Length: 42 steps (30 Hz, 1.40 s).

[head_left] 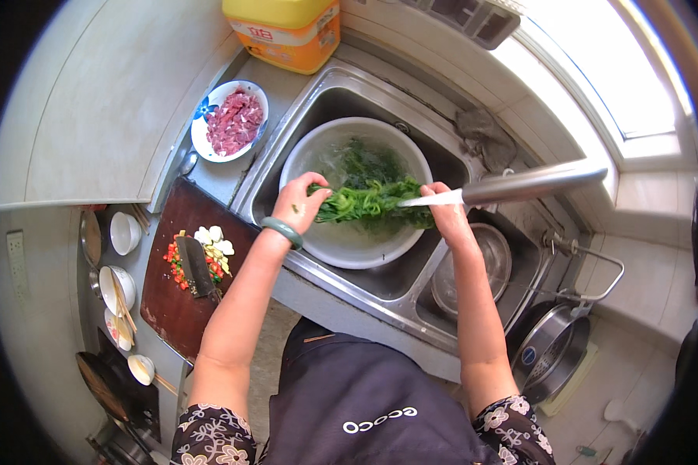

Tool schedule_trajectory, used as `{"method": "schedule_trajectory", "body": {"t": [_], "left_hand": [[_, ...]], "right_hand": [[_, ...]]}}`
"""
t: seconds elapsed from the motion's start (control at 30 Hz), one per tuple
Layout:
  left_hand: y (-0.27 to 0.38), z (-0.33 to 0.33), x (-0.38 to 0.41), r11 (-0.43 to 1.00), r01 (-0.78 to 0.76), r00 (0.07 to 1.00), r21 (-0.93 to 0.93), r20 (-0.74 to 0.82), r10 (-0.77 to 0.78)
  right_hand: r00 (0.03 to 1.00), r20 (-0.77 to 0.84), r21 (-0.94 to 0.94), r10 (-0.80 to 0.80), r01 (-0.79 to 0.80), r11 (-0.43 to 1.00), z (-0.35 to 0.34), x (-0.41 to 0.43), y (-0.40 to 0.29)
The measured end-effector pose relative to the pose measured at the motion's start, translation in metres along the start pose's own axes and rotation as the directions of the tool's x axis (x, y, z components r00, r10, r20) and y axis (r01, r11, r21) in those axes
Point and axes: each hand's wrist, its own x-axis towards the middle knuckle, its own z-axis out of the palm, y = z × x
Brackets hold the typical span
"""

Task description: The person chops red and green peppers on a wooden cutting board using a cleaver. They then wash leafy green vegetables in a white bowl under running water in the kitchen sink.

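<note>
Between my two hands a bunch of wet leafy greens (366, 202) is stretched over a large white basin (349, 256), which sits in the left bowl of a steel sink. My left hand (303, 203), with a bangle at the wrist, grips the left end. My right hand (444, 212) holds the right end, partly behind the faucet (529, 183), from whose spout white water runs onto the greens. More dark greens (369, 163) lie in the water in the basin.
Left of the sink are a bowl of raw sliced meat (235, 122) and a chopping board (177, 322) with a cleaver (195, 267), chopped chillies and garlic. A yellow jug (285, 35) stands behind. A metal bowl (491, 261) lies in the right sink bowl.
</note>
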Motion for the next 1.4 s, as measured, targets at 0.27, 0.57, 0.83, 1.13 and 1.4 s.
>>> {"method": "schedule_trajectory", "body": {"t": [0.27, 0.57, 0.83, 1.13, 1.4], "left_hand": [[-0.038, 0.096, 0.006, 0.751, 0.051, 0.985, 0.659, 0.093, -0.148], [-0.091, 0.120, 0.061, 0.932, 0.339, 0.889, 0.131, 0.279, -0.363], [0.006, 0.031, 0.028, 0.867, 0.150, 0.959, -0.475, 0.284, -0.011], [0.045, 0.003, -0.002, 0.806, 0.006, 0.997, -0.592, 0.065, 0.040], [-0.046, 0.073, 0.014, 0.971, 0.233, 0.972, -0.059, -0.013, -0.234]], "right_hand": [[0.965, 0.262, -0.532, -0.007, 0.150, 0.833, 0.077, 0.020, 0.038], [0.947, 0.295, -0.418, 0.125, 0.011, 0.909, 0.092, 0.060, 0.059], [0.973, 0.231, 0.200, -0.016, -0.032, 0.979, -0.005, 0.012, -0.043], [0.946, 0.065, -0.155, -0.318, 0.324, 0.933, -0.016, -0.010, -0.076], [0.968, 0.251, -0.410, -0.023, 0.128, 0.903, 0.038, 0.017, -0.015]]}}
